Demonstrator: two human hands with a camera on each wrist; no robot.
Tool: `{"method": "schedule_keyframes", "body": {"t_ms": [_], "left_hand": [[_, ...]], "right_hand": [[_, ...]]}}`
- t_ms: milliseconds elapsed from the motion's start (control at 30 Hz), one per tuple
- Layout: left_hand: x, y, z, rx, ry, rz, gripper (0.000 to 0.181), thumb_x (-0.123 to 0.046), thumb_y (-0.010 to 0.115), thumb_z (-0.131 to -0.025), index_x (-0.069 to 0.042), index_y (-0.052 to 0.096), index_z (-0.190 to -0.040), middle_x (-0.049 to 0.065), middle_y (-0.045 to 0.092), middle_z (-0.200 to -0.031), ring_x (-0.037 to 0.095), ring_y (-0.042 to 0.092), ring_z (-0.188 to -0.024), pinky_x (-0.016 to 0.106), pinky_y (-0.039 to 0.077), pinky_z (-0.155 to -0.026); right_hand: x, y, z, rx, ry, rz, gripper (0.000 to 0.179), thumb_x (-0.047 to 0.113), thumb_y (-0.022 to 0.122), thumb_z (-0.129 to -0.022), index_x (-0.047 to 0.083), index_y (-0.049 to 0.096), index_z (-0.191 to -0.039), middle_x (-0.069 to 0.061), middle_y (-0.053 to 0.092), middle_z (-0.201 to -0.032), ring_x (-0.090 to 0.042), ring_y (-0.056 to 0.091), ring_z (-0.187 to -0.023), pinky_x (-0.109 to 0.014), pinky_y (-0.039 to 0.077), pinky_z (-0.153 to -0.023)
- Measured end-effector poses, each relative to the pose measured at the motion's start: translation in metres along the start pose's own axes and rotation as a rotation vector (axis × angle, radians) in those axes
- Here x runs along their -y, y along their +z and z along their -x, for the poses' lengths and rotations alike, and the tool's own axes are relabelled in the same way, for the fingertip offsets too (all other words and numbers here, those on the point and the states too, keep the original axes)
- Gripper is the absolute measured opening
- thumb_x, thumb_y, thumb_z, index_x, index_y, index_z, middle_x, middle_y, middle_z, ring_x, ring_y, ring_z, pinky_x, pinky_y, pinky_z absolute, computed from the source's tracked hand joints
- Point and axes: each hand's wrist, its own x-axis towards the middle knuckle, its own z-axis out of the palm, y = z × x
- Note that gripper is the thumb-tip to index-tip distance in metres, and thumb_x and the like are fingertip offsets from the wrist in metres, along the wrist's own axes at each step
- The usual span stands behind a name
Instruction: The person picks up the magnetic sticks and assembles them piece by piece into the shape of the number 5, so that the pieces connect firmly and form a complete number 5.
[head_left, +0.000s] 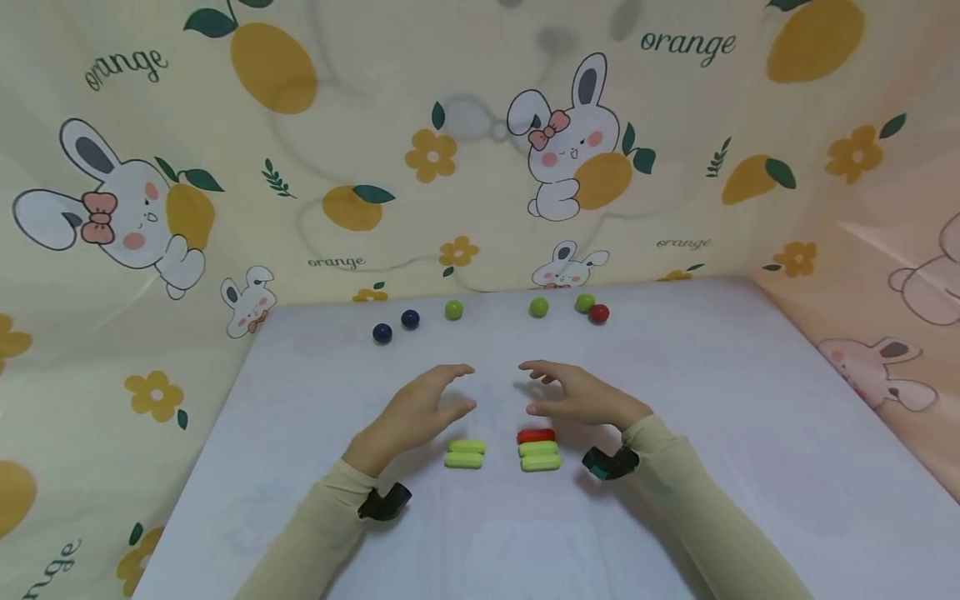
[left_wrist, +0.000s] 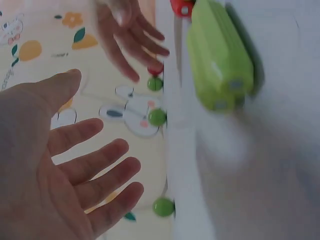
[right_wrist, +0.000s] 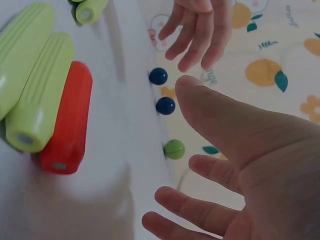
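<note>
My left hand (head_left: 411, 414) hovers over the white table with fingers spread and slightly bent, holding nothing. Opposite it, my right hand (head_left: 581, 396) is raised in the same way, its palm facing the left one. Below the left hand lie two light green ribbed rods (head_left: 465, 454), side by side. Nearer the right hand, a red rod (head_left: 536, 436) lies against two more light green rods (head_left: 540, 456). In the right wrist view the red rod (right_wrist: 67, 120) shows a small grey disc in its end. Neither hand touches any rod.
Along the table's back edge sit two dark blue balls (head_left: 396, 326), a green ball (head_left: 453, 310), another green ball (head_left: 538, 307), and a third green ball (head_left: 585, 302) beside a red ball (head_left: 598, 314). A patterned cloth (head_left: 480, 208) hangs behind the white table (head_left: 300, 500).
</note>
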Motion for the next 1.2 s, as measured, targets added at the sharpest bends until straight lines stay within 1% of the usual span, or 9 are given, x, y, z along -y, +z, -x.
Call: {"method": "schedule_keyframes", "body": {"t_ms": [167, 267, 467, 600, 733, 800, 933, 1033, 1200], "left_hand": [[-0.014, 0.01, -0.008, 0.09, 0.066, 0.034, 0.052, -0.039, 0.062, -0.1, -0.017, 0.052, -0.146, 0.003, 0.056, -0.149, 0.024, 0.054, -0.137, 0.046, 0.044, -0.113], [-0.024, 0.017, -0.015, 0.149, 0.094, 0.039, 0.052, -0.04, 0.063, -0.1, -0.015, 0.055, -0.144, 0.003, 0.06, -0.144, 0.023, 0.06, -0.128, 0.044, 0.049, -0.108], [-0.044, 0.031, -0.029, 0.254, 0.121, 0.022, 0.051, -0.039, 0.066, -0.098, -0.013, 0.059, -0.141, 0.002, 0.066, -0.136, 0.018, 0.063, -0.12, 0.035, 0.053, -0.101], [-0.052, 0.042, -0.034, 0.306, 0.16, 0.002, 0.048, -0.033, 0.07, -0.096, -0.013, 0.06, -0.138, 0.0, 0.069, -0.128, 0.012, 0.064, -0.115, 0.029, 0.052, -0.098], [-0.054, 0.052, -0.036, 0.326, 0.175, -0.017, 0.045, -0.028, 0.071, -0.095, -0.015, 0.06, -0.137, -0.002, 0.07, -0.117, 0.008, 0.063, -0.106, 0.026, 0.052, -0.095], [-0.054, 0.055, -0.037, 0.329, 0.178, -0.037, 0.044, -0.026, 0.071, -0.095, -0.017, 0.06, -0.137, -0.003, 0.069, -0.115, 0.007, 0.062, -0.102, 0.024, 0.051, -0.094], [-0.054, 0.058, -0.038, 0.327, 0.182, -0.042, 0.043, -0.023, 0.072, -0.095, -0.019, 0.061, -0.136, -0.003, 0.069, -0.115, 0.006, 0.06, -0.101, 0.024, 0.051, -0.095], [-0.055, 0.059, -0.038, 0.323, 0.17, -0.014, 0.042, -0.02, 0.072, -0.095, -0.02, 0.062, -0.135, -0.002, 0.068, -0.114, 0.007, 0.059, -0.1, 0.024, 0.051, -0.093], [-0.054, 0.059, -0.036, 0.298, 0.16, 0.047, 0.038, -0.015, 0.071, -0.095, -0.02, 0.064, -0.132, -0.002, 0.065, -0.109, 0.007, 0.056, -0.097, 0.021, 0.049, -0.089]], "right_hand": [[-0.01, -0.002, -0.003, -0.011, -0.006, -0.011, 0.069, 0.035, 0.072, -0.094, 0.008, 0.044, -0.151, -0.019, 0.057, -0.144, -0.038, 0.053, -0.131, -0.06, 0.044, -0.109], [-0.017, -0.003, -0.003, -0.032, 0.018, -0.018, 0.067, 0.035, 0.071, -0.095, 0.009, 0.045, -0.15, -0.018, 0.059, -0.141, -0.037, 0.055, -0.13, -0.058, 0.045, -0.108], [-0.03, -0.01, -0.002, -0.088, 0.033, -0.012, 0.06, 0.031, 0.068, -0.097, 0.007, 0.046, -0.148, -0.02, 0.061, -0.137, -0.038, 0.058, -0.126, -0.057, 0.048, -0.106], [-0.036, -0.014, -0.001, -0.117, 0.029, -0.009, 0.058, 0.029, 0.066, -0.098, 0.004, 0.047, -0.147, -0.021, 0.062, -0.135, -0.039, 0.06, -0.124, -0.059, 0.048, -0.104], [-0.039, -0.015, -0.002, -0.123, 0.026, -0.018, 0.056, 0.03, 0.065, -0.099, 0.004, 0.048, -0.146, -0.021, 0.062, -0.135, -0.039, 0.06, -0.123, -0.059, 0.048, -0.104], [-0.04, -0.016, -0.002, -0.123, 0.028, -0.02, 0.056, 0.03, 0.065, -0.1, 0.004, 0.048, -0.146, -0.021, 0.062, -0.135, -0.039, 0.06, -0.123, -0.059, 0.049, -0.103], [-0.04, -0.016, -0.001, -0.129, 0.035, -0.014, 0.056, 0.031, 0.065, -0.099, 0.005, 0.048, -0.146, -0.021, 0.062, -0.134, -0.039, 0.061, -0.122, -0.059, 0.049, -0.103], [-0.041, -0.016, -0.002, -0.131, 0.031, -0.009, 0.056, 0.031, 0.065, -0.099, 0.005, 0.049, -0.146, -0.021, 0.062, -0.134, -0.039, 0.062, -0.121, -0.059, 0.05, -0.102], [-0.042, -0.016, -0.003, -0.13, 0.027, -0.012, 0.058, 0.034, 0.065, -0.099, 0.005, 0.048, -0.146, -0.021, 0.062, -0.134, -0.039, 0.062, -0.121, -0.059, 0.05, -0.102]]}}
